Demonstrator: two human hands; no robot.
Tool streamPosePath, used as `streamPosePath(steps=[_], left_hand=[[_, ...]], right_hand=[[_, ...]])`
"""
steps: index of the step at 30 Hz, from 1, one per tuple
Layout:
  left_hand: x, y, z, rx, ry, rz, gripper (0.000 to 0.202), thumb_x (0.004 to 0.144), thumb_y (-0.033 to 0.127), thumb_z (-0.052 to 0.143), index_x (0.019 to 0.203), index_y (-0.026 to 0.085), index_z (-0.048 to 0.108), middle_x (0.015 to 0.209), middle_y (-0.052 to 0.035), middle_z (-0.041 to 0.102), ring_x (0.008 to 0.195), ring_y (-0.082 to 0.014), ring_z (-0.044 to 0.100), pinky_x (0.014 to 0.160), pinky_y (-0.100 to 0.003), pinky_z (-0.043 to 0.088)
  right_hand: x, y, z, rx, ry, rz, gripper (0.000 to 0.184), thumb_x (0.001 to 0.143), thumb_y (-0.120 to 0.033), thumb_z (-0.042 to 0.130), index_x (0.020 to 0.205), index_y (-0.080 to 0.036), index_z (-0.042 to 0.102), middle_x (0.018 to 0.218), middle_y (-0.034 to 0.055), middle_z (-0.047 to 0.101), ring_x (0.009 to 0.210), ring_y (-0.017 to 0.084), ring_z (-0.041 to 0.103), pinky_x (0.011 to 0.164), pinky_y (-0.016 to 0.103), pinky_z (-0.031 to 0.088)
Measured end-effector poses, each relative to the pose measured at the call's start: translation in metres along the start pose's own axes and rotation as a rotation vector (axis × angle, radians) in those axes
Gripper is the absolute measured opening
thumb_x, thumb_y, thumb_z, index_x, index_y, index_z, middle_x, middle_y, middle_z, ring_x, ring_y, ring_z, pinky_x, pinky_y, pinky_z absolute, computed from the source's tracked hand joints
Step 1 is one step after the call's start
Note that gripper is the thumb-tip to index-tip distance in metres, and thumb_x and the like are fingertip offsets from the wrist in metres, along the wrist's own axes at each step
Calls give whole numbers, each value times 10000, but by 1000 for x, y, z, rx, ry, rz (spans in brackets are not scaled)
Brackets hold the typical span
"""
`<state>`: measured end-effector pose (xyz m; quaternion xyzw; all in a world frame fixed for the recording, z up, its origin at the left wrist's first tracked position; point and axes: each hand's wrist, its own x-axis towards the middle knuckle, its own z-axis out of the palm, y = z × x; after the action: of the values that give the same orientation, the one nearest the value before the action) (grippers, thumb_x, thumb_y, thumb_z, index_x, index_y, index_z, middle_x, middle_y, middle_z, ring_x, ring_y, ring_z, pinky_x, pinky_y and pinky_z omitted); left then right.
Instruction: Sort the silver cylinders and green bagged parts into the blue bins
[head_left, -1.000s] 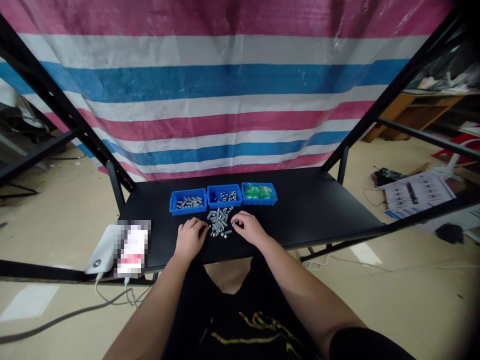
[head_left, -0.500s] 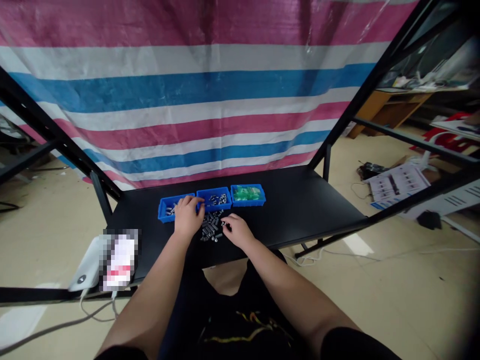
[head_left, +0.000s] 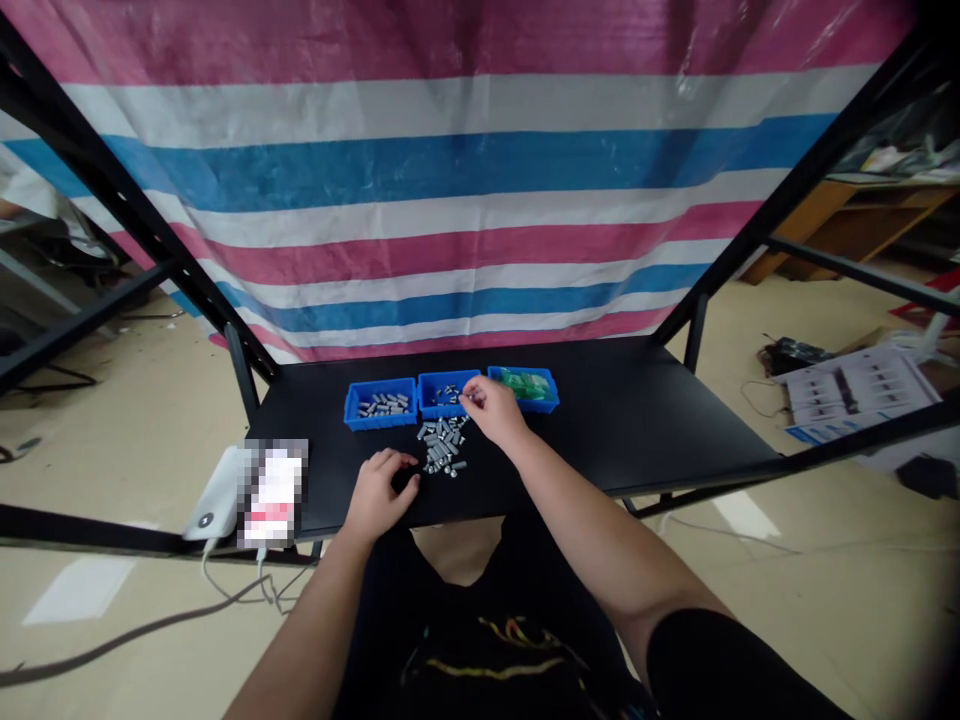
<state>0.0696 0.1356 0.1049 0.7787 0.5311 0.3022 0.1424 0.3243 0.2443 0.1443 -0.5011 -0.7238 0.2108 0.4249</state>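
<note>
A heap of small grey metal parts lies on the black table. Behind it stand three blue bins in a row: the left bin with longer grey parts, the middle bin with small grey parts, and the right bin with green pieces. My right hand is stretched over the right edge of the middle bin, fingers pinched together; what they hold is too small to name. My left hand rests on the table just left of the heap, fingers curled, nothing visible in them.
A white device with cables and a blurred card sit at the table's left front corner. Black frame bars slant up on both sides. A striped tarp hangs behind the table. Papers and boxes lie on the floor at right.
My left hand came back from the left bin to the table beside the heap. My right hand left the heap and reached forward to the middle bin.
</note>
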Motion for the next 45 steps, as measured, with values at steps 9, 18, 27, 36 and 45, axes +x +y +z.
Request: streamPosePath(steps=[9,18,27,36,45], left_hand=[[2,6,9,204,-45,39,178,936,377,589,1027,288,713,995,-61,664,939,-238,594,811,-388,449],[32,11,6,205,70,27,200,959,383,562,907,250,703,940,-60,681,914,-248,592,809,-390,429],[123,35,-18,329,151,-16,188,904,251,583,994,245,748,1033,-89,702,1023,-299,613,897,-443,429],[62,5,0,227,-89,-139,229,927,308,557,1058,229,727,1062,-68,725,905,-217,681,810,-314,521],[67,-3,22,193,-29,-168,174,866,223,608,990,216,730,966,-64,755,915,-239,693,804,-321,517]], right_hand=[[-39,16,16,-39,-17,-37,87,865,-175,586,924,-203,643,962,31,608,626,115,563,703,286,510],[-70,27,28,-80,-111,-98,234,849,-132,629,1050,-233,695,1040,55,643,918,184,618,844,324,521],[-72,29,28,-112,-95,-125,113,844,-113,658,875,-222,654,894,27,650,881,189,593,810,313,490],[-34,20,21,123,42,-118,43,871,-181,645,841,-212,645,850,13,639,740,148,628,719,278,537],[-23,14,24,106,169,-49,20,861,-196,622,841,-200,624,895,30,590,675,128,594,677,275,543]])
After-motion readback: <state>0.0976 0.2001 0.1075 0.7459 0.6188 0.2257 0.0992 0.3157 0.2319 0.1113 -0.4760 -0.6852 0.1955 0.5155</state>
